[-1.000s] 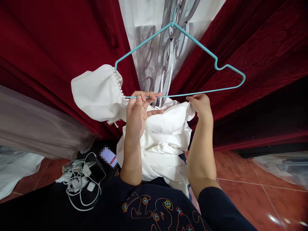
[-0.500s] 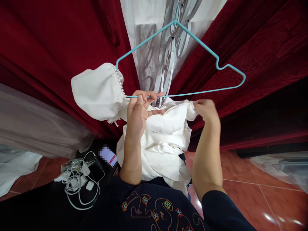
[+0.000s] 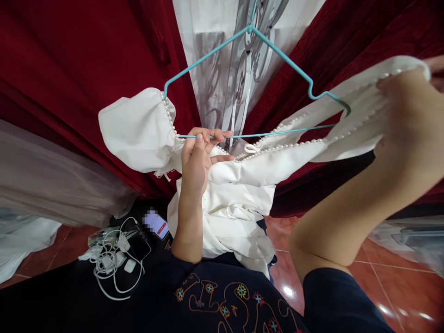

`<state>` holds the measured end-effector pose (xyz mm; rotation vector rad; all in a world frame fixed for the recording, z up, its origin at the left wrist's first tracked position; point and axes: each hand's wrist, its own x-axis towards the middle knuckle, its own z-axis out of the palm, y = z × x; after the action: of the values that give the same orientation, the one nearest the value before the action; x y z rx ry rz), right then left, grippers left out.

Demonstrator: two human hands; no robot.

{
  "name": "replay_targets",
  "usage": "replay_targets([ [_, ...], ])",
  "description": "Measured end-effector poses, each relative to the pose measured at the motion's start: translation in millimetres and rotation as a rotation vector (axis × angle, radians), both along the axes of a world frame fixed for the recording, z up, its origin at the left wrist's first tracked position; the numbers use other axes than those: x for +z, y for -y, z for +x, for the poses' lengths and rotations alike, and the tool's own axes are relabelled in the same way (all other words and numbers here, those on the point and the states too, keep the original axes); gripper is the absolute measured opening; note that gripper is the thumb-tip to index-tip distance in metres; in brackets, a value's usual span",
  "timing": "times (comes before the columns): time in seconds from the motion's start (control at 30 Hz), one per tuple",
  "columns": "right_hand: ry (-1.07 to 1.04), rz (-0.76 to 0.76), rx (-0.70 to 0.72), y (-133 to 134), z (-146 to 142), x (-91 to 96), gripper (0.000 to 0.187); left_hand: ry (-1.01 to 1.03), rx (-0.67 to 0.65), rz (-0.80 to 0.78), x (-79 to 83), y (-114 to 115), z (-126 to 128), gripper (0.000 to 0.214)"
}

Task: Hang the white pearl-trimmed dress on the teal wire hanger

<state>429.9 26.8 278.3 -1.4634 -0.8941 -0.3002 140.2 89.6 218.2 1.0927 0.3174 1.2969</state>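
A light-blue hanger hangs at the centre, its left shoulder inside a puffed sleeve of a white dress with pearl trim along the neckline. My left hand is closed around the hanger's bottom bar, some fingers reaching out to the right over the dress neckline. At the far right, my right hand grips the dress's other shoulder and sleeve, stretching the pearl-edged opening around the hanger's right end. Its fingers are partly cut off by the frame edge. The rest of the dress lies bunched in front of my body.
Dark red curtains hang on both sides of a grey metal scrollwork piece. At lower left, a black surface holds a tangle of white cables and a lit phone. Red tiles cover the floor.
My right hand has moved right and up, pulling the dress shoulder out past the hanger's right end, which the fabric now surrounds. My left hand has barely shifted.
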Motion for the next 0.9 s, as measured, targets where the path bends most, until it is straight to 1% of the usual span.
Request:
replay_targets([
  [0.07,0.043,0.023,0.027,-18.5,-17.3,13.3,0.012,-0.007,0.006,0.001,0.3,-1.2,-0.4,0.026],
  [0.1,0.066,0.036,0.069,-25.6,-27.9,19.6,0.014,-0.011,0.007,-0.002,0.7,-1.5,-0.6,0.026],
  [0.13,0.054,0.012,0.115,-29.7,-39.2,24.9,0.012,-0.015,0.010,-0.005,1.2,-1.5,-0.9,0.026],
  [0.17,0.009,-0.028,0.185,-30.2,-50.9,28.8,0.008,-0.021,0.018,-0.011,1.7,-1.3,-1.2,0.025],
  [0.2,-0.011,-0.077,0.278,-26.9,-62.6,31.0,0.017,-0.026,0.029,-0.016,2.2,-1.0,-1.5,0.024],
  [0.23,-0.003,-0.094,0.344,-20.3,-74.2,31.3,0.027,-0.029,0.040,-0.018,2.7,-0.7,-1.8,0.024],
  [0.27,0.027,-0.071,0.386,-11.4,-85.4,29.8,0.034,-0.030,0.047,-0.020,3.3,-0.4,-2.0,0.024],
  [0.3,0.063,-0.003,0.398,-1.5,-96.0,26.7,0.034,-0.032,0.048,-0.022,3.8,-0.3,-2.2,0.024],
  [0.33,0.088,0.096,0.385,7.8,-106.0,22.2,0.029,-0.035,0.047,-0.025,4.4,-0.4,-2.2,0.025],
  [0.37,0.070,0.180,0.388,15.3,-115.1,16.4,0.024,-0.041,0.045,-0.029,5.0,-0.5,-2.1,0.026],
  [0.4,0.033,0.209,0.423,20.1,-123.1,9.4,0.021,-0.052,0.044,-0.036,5.6,-0.8,-1.7,0.027],
  [0.43,-0.007,0.169,0.489,21.6,-129.8,1.3,0.020,-0.067,0.047,-0.046,6.1,-1.1,-1.0,0.028],
  [0.5,-0.013,-0.062,0.640,15.8,-139.6,-17.4,0.022,-0.094,0.063,-0.061,6.4,-1.5,0.6,0.029],
  [0.53,0.011,-0.174,0.685,9.8,-142.8,-27.4,0.023,-0.101,0.069,-0.063,5.8,-1.3,1.2,0.029],
  [0.57,0.032,-0.236,0.693,3.0,-145.1,-37.3,0.021,-0.105,0.070,-0.061,4.7,-0.8,1.1,0.028],
  [0.6,0.040,-0.236,0.670,-3.5,-146.8,-46.4,0.020,-0.111,0.067,-0.056,3.1,0.4,0.2,0.027],
  [0.67,0.016,-0.132,0.589,-13.2,-148.6,-60.6,0.018,-0.159,0.045,-0.047,-0.4,5.2,-5.3,0.029],
  [0.73,-0.005,-0.035,0.524,-17.7,-149.0,-68.5,0.017,-0.302,-0.010,-0.044,-0.8,14.6,-15.8,0.038],
  [0.77,-0.004,-0.018,0.510,-18.7,-148.8,-70.3,0.017,-0.393,-0.037,-0.032,1.6,20.7,-22.3,0.043],
  [0.8,-0.002,-0.014,0.506,-19.4,-148.5,-71.3,0.017,-0.466,-0.036,-0.002,6.0,27.4,-28.9,0.044],
  [0.83,0.000,-0.017,0.508,-20.1,-148.1,-71.8,0.017,-0.499,0.017,0.046,12.5,33.7,-35.3,0.040],
  [0.87,-0.001,-0.023,0.513,-21.1,-147.7,-72.0,0.017,-0.482,0.139,0.110,20.3,38.7,-41.1,0.032],
  [0.9,-0.004,-0.026,0.521,-22.3,-147.4,-72.3,0.017,-0.435,0.312,0.192,28.8,41.6,-46.1,0.024],
])
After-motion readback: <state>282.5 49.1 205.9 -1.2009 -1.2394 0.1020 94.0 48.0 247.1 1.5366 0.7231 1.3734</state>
